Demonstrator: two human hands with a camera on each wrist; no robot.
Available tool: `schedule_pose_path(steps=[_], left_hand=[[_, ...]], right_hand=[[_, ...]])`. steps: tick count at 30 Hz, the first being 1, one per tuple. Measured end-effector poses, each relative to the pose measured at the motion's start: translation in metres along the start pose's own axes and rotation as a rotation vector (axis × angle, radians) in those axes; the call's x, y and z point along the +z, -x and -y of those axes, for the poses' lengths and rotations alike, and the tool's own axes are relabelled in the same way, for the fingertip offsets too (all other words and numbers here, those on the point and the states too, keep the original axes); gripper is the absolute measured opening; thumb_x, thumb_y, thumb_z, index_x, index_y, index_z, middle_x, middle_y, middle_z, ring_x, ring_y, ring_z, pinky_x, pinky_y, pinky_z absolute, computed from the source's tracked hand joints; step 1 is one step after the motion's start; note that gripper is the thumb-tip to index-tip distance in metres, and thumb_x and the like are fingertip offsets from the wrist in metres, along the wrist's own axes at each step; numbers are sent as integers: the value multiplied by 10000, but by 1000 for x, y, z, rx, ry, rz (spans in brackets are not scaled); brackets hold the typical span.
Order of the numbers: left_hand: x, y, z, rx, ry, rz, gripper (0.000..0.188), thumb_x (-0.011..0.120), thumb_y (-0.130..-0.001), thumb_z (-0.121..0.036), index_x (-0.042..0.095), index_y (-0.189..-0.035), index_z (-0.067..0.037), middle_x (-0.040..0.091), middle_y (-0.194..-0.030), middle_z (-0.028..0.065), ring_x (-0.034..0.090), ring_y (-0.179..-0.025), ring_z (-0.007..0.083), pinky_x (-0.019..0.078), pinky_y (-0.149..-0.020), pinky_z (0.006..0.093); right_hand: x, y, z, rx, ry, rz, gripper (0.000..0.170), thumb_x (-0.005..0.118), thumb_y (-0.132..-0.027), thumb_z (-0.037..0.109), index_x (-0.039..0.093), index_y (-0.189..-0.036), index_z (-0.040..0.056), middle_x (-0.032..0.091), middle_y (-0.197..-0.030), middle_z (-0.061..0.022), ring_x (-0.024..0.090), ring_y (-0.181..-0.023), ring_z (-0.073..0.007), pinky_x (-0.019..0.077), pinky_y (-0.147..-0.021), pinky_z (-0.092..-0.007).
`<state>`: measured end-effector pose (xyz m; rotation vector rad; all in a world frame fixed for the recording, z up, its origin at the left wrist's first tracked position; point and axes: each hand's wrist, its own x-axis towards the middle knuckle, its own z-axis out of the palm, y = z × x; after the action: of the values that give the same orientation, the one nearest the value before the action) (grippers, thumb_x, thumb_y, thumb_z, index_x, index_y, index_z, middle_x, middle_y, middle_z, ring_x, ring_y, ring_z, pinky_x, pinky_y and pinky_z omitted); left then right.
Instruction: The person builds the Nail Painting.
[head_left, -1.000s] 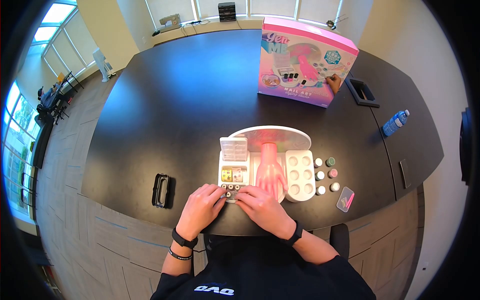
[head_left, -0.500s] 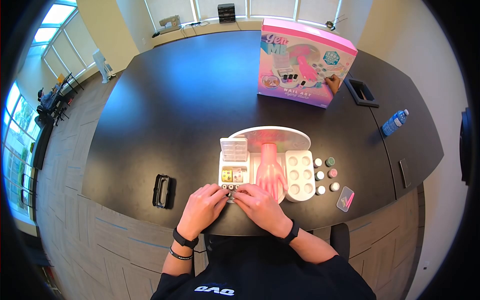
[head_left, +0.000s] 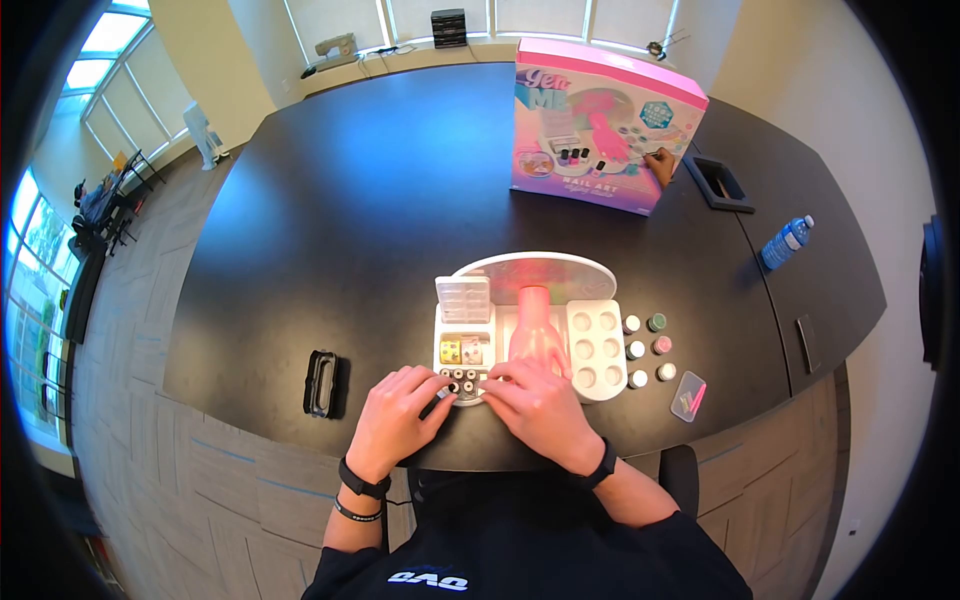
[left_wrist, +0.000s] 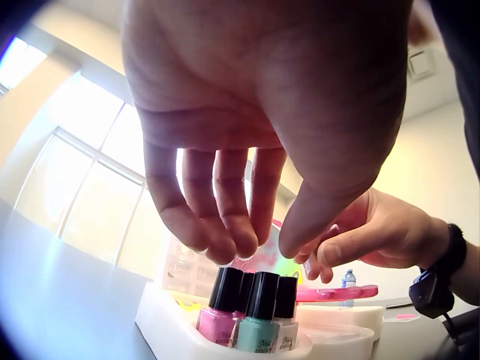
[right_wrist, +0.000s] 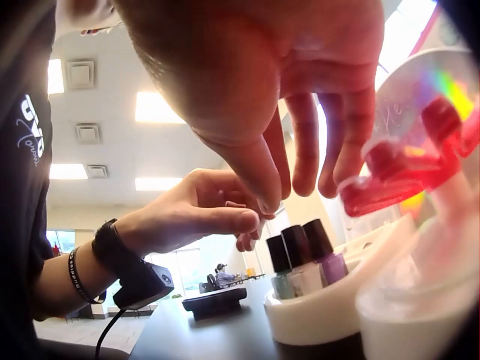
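Observation:
Small nail polish bottles [left_wrist: 256, 330] with black caps stand upright in the front left compartment of a white nail art station [head_left: 477, 312]. Pink, teal and pale ones show in the left wrist view. My left hand [head_left: 398, 412] hovers at their left side, fingers bent loosely downward, thumb apart, nothing visible between them. On the other side my right hand [head_left: 540, 408] hangs with fingers pointing down beside the caps, and no held thing shows in the right wrist view. Behind it rises the station's pink plastic hand [head_left: 535, 325], its fingers partly hidden by my right hand.
Right of the station's six-well tray [head_left: 595, 350] stand several small jars [head_left: 637, 379] and a clear case [head_left: 689, 396] with pink tools. A black holder [head_left: 321, 384] lies at left. Farther back are a nail art box [head_left: 600, 130] and a water bottle [head_left: 787, 243].
My hands were close together over the front bottles and have drawn apart. The right hand has shifted right and slightly up, so more of the bottle caps show.

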<state>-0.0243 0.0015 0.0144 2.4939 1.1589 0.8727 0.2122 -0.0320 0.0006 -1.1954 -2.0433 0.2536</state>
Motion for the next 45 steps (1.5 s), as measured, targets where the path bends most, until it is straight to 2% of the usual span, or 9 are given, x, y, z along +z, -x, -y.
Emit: schedule_pose_path(steps=[7,14,18,20,28,30,36,45], left_hand=[[-11,-11,-3,73,-24,-78,174,852,-872,-98,751,-1007,-52,727,-948,84,702,-844,297,564,-745,408],[-14,-20,-10,104,-36,-95,207,855,-852,-108,745,-1018,-54,726,-966,76,693,-860,291,551,-755,408],[-12,-23,-12,94,-28,-77,223,860,-840,-111,744,-1020,-47,729,-987,88,693,-882,303,553,-770,422],[-12,-24,-14,98,-19,-84,225,861,-837,-107,745,-1019,-45,730,-986,89,693,-881,307,553,-773,424],[-8,-27,-12,132,-6,-166,235,870,-814,-82,752,-1011,-32,735,-976,95,705,-889,309,559,-796,427],[-5,-27,-11,141,-24,-195,239,871,-811,-77,753,-1014,-32,731,-976,94,707,-899,309,562,-804,426],[4,-31,-9,120,-37,-226,234,865,-825,-75,753,-1026,-28,729,-1001,99,707,-928,312,561,-812,426],[15,-33,-8,46,-24,-181,254,839,-841,-38,747,-1077,-17,737,-1070,131,702,-988,345,567,-856,441]], right_hand=[[-49,-1,-21,68,112,-127,88,821,-901,115,789,-968,67,746,-1014,-50,718,-912,-272,595,-802,-399],[-99,1,-57,182,237,-203,146,841,-893,129,800,-1013,56,766,-1047,-79,730,-966,-308,596,-831,-416],[-126,3,-77,294,295,-147,213,841,-899,166,794,-1080,64,766,-1095,-80,724,-1005,-328,589,-861,-439],[-133,7,-90,364,343,-53,278,836,-907,208,782,-1146,76,761,-1142,-77,720,-1044,-339,582,-893,-458],[-133,19,-132,527,332,73,361,850,-873,247,778,-1198,105,757,-1187,-103,726,-1085,-382,590,-920,-477],[-128,22,-143,573,357,98,372,851,-865,230,790,-1200,81,761,-1127,-119,739,-964,-346,596,-867,-454],[-117,29,-172,563,343,138,330,853,-837,168,808,-1151,77,754,-1059,-136,736,-910,-337,600,-839,-451],[-111,29,-178,597,317,181,279,826,-827,103,817,-1103,61,743,-1012,-147,735,-905,-345,600,-841,-468]])
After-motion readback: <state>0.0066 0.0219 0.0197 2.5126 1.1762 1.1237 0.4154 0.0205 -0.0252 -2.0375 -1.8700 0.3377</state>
